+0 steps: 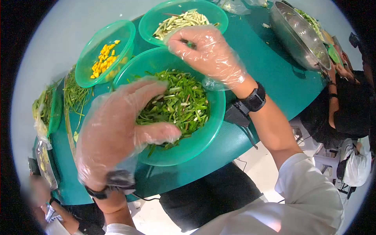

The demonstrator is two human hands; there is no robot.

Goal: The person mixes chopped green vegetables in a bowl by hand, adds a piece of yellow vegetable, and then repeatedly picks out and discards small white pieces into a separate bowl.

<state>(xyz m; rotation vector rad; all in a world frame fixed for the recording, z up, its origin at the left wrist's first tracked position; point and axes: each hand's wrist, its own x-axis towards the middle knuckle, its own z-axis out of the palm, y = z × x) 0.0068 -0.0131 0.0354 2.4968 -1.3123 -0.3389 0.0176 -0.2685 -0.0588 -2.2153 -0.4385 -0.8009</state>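
The left hand (123, 117) has its grip wide open, thumb and fingers spread apart over the chopped greens (188, 105); I cannot tell whether the fingertips touch them. The right hand (209, 55) has its grip curled nearly closed, thumb bent toward the fingers, above the far rim of the large green bowl (218, 121); whether anything is held inside I cannot tell. Both hands wear clear plastic gloves, and there is a black band (255, 98) on the right wrist.

The chopped greens lie in the large green bowl, mixed with some whitish pieces. Just beyond it are 2 smaller green bowls: 1 on the left (83, 68) with yellow pieces (105, 58), and 1 behind the right hand (147, 24) with pale strips (184, 20). Long thin green stalks (74, 92) lie to the left on the teal tabletop (276, 88).

Farther out, a wide metal pan (294, 37) sits tilted at the far right, near another person's arm (333, 105). Part of another person (64, 215) shows at the lower left.
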